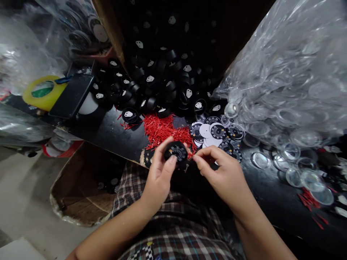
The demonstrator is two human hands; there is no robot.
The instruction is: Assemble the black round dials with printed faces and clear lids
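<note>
My left hand [159,171] is closed around a small round black gauge [176,152], with its printed dial tilted up toward me. Beside it, my right hand [222,173] pinches a small red pointer [191,155] between thumb and forefinger, close to the gauge's right edge. Behind both hands spreads a heap of loose red pointers [162,130]. To the right of that heap lie round dial plates [217,131], some black face up and some showing white backs.
Many black gauge housings [150,103] fill the back of the bench [108,131]. Clear round lenses [291,151] spill from a plastic bag [306,72] at the right. On the left are a yellow tape roll [29,95] and a dark phone-like slab [72,95]. Below stands a carton [78,200].
</note>
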